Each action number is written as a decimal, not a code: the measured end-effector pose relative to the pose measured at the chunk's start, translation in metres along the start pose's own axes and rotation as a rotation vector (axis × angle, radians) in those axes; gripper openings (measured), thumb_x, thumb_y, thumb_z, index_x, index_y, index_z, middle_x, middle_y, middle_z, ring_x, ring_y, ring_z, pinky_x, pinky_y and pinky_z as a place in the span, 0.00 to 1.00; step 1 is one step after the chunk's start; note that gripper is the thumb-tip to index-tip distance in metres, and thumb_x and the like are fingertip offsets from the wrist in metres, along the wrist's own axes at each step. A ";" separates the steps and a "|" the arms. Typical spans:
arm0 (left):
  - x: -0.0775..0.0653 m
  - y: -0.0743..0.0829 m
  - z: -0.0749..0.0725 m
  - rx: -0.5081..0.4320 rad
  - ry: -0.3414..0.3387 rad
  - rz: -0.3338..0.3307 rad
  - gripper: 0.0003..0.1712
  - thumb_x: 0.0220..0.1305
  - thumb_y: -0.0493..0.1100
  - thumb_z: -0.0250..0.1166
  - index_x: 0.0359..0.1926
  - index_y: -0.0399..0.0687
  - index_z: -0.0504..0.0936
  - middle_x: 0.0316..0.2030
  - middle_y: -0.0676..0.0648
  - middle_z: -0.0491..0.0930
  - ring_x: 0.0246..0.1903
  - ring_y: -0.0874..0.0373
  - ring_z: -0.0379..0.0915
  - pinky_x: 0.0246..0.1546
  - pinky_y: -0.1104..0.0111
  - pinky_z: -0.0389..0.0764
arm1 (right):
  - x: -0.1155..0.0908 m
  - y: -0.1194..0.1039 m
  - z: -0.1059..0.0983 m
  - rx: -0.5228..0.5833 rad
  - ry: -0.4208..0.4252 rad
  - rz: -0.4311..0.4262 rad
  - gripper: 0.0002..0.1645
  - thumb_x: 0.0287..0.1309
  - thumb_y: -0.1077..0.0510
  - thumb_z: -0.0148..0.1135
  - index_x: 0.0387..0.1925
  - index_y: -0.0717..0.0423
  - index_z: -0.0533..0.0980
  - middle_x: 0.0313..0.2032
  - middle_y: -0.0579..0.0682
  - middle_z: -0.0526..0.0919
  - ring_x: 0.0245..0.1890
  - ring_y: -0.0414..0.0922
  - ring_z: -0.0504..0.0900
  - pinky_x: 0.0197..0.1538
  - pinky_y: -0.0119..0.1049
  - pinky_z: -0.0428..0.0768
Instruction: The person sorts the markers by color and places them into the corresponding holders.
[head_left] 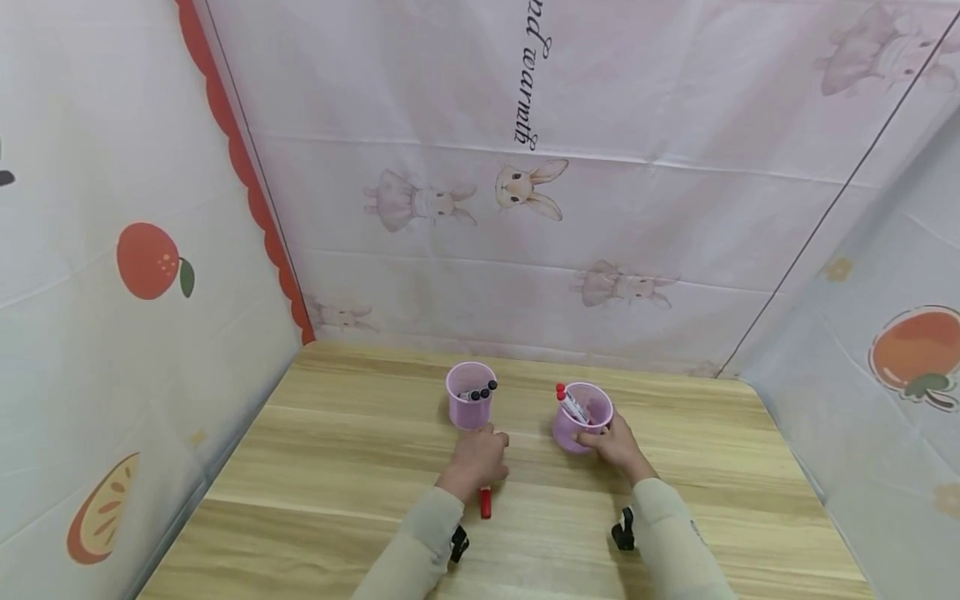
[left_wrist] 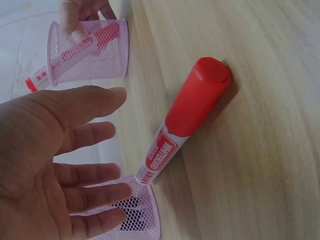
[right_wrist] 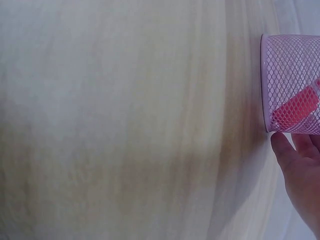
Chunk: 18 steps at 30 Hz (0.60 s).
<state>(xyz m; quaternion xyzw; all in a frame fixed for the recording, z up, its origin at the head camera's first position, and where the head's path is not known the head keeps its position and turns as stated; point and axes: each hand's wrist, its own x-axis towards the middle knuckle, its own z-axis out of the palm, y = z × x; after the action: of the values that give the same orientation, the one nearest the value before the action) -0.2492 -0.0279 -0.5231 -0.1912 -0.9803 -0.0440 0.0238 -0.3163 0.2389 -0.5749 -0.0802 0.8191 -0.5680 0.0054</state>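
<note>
My left hand (head_left: 474, 460) hovers beside a red-capped whiteboard marker (left_wrist: 192, 105) lying on the table, its fingers apart and loosely extended with nothing between them. Just beyond that hand stands a pink mesh pen cup (head_left: 471, 414) holding several black-capped markers (head_left: 480, 394). To the right, my right hand (head_left: 619, 447) grips a second pink mesh pen cup (head_left: 572, 435), thumb across the near side and fingers on the far right. Red-capped markers (head_left: 573, 407) lean inside this cup toward its left rim. In the right wrist view, a red marker end (right_wrist: 296, 107) shows through the mesh.
The wooden table (head_left: 337, 467) has a patterned cloth wall (head_left: 465, 292) along its back edge and more cloth at both sides. A black wrist mount (head_left: 624, 530) sits under the right sleeve, another (head_left: 459, 543) by the left sleeve.
</note>
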 end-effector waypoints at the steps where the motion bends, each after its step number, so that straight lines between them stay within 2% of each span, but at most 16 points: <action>1: 0.000 -0.001 0.000 -0.001 0.003 -0.001 0.20 0.46 0.51 0.70 0.40 0.49 0.82 0.34 0.47 0.75 0.33 0.54 0.72 0.34 0.64 0.74 | 0.000 0.000 0.000 0.002 -0.002 0.002 0.46 0.40 0.65 0.72 0.62 0.66 0.60 0.57 0.66 0.68 0.60 0.59 0.63 0.62 0.53 0.59; 9: 0.000 -0.005 0.007 -0.041 0.016 -0.027 0.20 0.45 0.50 0.71 0.40 0.47 0.81 0.33 0.47 0.74 0.33 0.54 0.70 0.33 0.64 0.72 | 0.002 0.001 -0.002 0.005 -0.020 0.017 0.48 0.39 0.64 0.73 0.63 0.63 0.60 0.59 0.64 0.67 0.62 0.58 0.62 0.63 0.53 0.57; 15: 0.001 -0.007 0.009 -0.049 0.014 -0.044 0.15 0.44 0.48 0.69 0.34 0.47 0.80 0.30 0.47 0.71 0.32 0.54 0.68 0.30 0.64 0.71 | 0.004 0.002 -0.002 0.027 -0.031 0.007 0.48 0.39 0.64 0.73 0.63 0.64 0.59 0.59 0.65 0.67 0.61 0.58 0.62 0.63 0.53 0.57; 18: 0.002 -0.008 0.011 -0.085 0.014 -0.060 0.13 0.44 0.45 0.69 0.31 0.46 0.78 0.29 0.47 0.71 0.32 0.54 0.68 0.31 0.64 0.71 | 0.005 0.003 -0.002 0.023 -0.031 0.007 0.49 0.39 0.63 0.74 0.63 0.64 0.59 0.58 0.64 0.67 0.61 0.57 0.62 0.63 0.53 0.58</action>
<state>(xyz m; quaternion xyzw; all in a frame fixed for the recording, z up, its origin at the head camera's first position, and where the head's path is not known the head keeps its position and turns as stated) -0.2542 -0.0340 -0.5350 -0.1622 -0.9827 -0.0874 0.0211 -0.3215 0.2413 -0.5764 -0.0858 0.8125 -0.5762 0.0210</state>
